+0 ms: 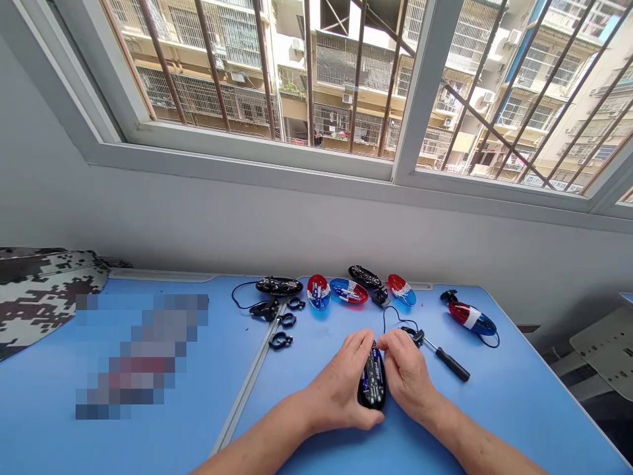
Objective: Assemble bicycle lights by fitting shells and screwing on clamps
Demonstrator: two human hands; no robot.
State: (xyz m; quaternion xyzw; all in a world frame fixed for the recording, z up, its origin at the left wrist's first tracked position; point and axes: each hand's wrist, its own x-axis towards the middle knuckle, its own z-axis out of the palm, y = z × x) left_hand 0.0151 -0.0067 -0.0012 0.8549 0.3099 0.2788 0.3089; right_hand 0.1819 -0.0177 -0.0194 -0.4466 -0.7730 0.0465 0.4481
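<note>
Nearest, two bare forearms reach in over the blue desk [534,402]. The left hand [336,386] has its grip closed around a black oval housing [374,386], thumb at the near end and fingers along the left side toward the far end. The housing lies between the two hands, its inner side facing up, with blue parts showing along its edges. The right hand [408,376] is curled in at the housing's far right end; whether its grip pinches anything there I cannot tell, because the fingers hide the spot.

Just beyond the right hand lie a black clamp [418,337] with a thin cable and, close to it, a screwdriver [452,365] with a black handle. To the left, a pixelated patch [143,363] hides part of the desk. Three black rings stand in a line near the seam: a near ring [280,340], a middle ring [287,320] and a far ring [295,303].

Farther right rests a red, white and blue light [472,318]. Along the back are a left black housing [279,285], two red-and-blue covers [319,292], another black housing [364,276] and a third cover [402,289]. Camouflage cloth [44,297] lies at the far left. Behind rise a pale wall [247,218] and a barred window [247,148].
</note>
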